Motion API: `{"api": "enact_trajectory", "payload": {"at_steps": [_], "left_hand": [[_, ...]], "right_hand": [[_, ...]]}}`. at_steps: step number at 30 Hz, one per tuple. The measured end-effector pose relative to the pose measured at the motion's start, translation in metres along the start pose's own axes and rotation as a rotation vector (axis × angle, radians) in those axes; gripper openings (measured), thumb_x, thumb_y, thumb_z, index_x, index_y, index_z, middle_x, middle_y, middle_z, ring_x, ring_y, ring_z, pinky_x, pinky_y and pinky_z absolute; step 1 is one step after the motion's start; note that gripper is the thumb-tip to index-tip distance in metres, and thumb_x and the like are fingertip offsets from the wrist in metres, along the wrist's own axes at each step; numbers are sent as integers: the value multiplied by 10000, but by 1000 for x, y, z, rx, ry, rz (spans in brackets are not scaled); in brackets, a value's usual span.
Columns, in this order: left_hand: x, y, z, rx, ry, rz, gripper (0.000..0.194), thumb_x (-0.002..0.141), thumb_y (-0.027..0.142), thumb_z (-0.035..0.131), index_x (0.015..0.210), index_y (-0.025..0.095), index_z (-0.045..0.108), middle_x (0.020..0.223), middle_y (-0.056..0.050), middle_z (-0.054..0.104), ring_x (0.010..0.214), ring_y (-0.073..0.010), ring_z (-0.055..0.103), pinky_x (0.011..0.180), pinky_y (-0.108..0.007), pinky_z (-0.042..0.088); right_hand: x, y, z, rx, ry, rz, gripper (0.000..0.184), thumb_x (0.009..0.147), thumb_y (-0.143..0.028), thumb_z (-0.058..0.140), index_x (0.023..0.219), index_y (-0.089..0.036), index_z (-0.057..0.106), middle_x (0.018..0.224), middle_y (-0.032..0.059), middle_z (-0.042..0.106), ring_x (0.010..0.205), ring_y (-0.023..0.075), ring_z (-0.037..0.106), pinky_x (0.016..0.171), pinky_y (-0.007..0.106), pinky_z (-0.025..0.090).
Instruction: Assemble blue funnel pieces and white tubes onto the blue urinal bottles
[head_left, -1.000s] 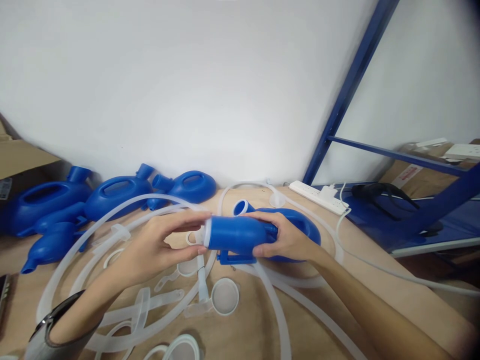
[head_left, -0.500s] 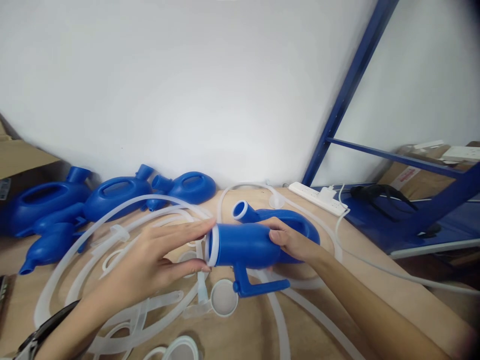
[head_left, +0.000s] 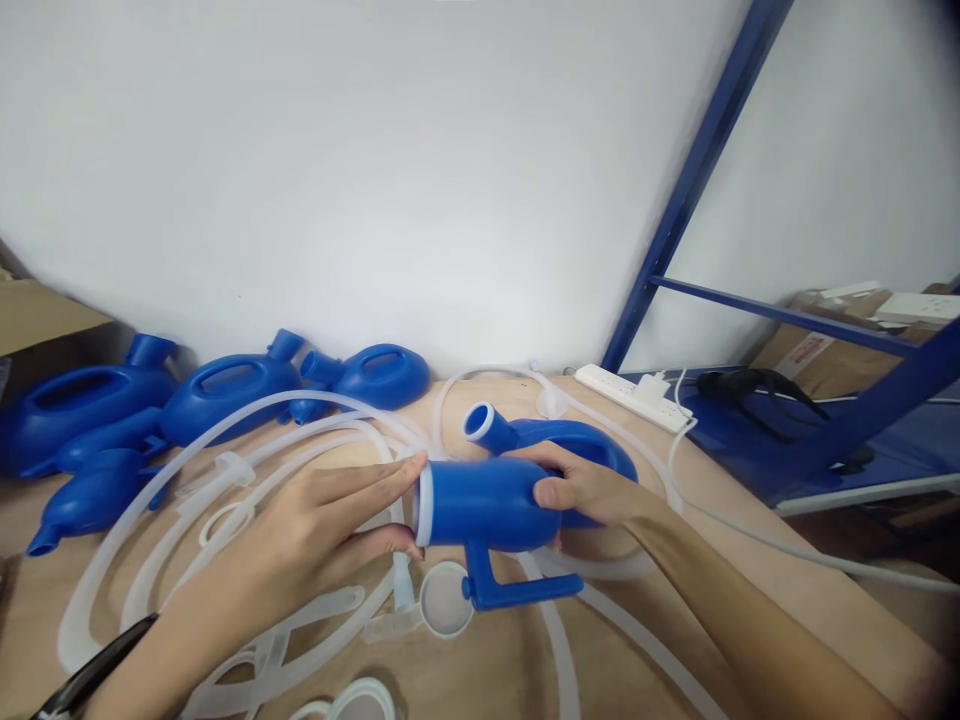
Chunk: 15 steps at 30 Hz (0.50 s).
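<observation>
A blue plastic urinal bottle (head_left: 487, 500) lies sideways in the air above the table, its mouth to the left and its L-shaped handle hanging below. My right hand (head_left: 581, 487) is closed round its rounded right end. At the mouth sits a white ring (head_left: 425, 503), pinched between the fingers and thumb of my left hand (head_left: 322, 520); how far the ring is seated is hidden. Just behind, another blue urinal bottle (head_left: 592, 437) with a white-rimmed neck is partly covered by my right hand. A round white cap (head_left: 447, 598) lies below on the table.
Clear hoses (head_left: 97, 575) curl over the wooden table (head_left: 720, 570). Several blue bottles (head_left: 232, 395) stand along the wall at left, near a cardboard box (head_left: 45, 320). A power strip (head_left: 634, 396) with a white cable and a blue metal rack (head_left: 701, 180) are at right.
The held bottle has dropped slightly, and my left fingers have come closer together over the ring. Both hands stay at the same ends of the bottle. The view has shifted a little.
</observation>
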<state>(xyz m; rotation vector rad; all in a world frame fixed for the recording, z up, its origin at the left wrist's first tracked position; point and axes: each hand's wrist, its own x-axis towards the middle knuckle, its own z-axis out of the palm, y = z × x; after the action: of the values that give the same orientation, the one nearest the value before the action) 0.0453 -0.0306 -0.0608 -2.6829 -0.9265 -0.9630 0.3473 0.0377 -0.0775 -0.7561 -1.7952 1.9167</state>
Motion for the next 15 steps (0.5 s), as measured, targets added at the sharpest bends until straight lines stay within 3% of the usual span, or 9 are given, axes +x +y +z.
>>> {"api": "enact_trajectory", "payload": {"at_steps": [3,7,12,15], "left_hand": [[1,-4,0,-38,12,-11,684,1012,462,603,1623,456,296,1104,-24,814,870,-219,798,729,-292,627],[2,-5,-3,-97,34,-40,605,972,444,683,1542,429,479,1036,4,827,770,-186,782,649,-242,596],[4,-5,-6,-203,23,-117,444,929,481,727,1357,369,685,991,38,837,730,-181,779,675,-245,603],[4,-6,-6,-262,11,-144,444,919,476,740,1338,335,694,902,41,834,716,-179,770,664,-244,591]], "right_hand": [[-1,-4,0,-33,10,10,709,673,-680,856,1154,-164,775,801,21,734,565,130,658,441,192,519],[-3,-5,2,-132,66,-15,704,643,-684,867,1148,-199,792,847,26,747,688,178,700,565,246,586],[-10,-8,9,-253,196,-39,785,604,-624,920,1292,-285,752,1187,54,771,1104,332,723,922,418,620],[-12,-13,11,-344,170,-94,787,616,-544,948,1340,-326,725,1242,31,761,1189,350,692,1024,442,577]]}}
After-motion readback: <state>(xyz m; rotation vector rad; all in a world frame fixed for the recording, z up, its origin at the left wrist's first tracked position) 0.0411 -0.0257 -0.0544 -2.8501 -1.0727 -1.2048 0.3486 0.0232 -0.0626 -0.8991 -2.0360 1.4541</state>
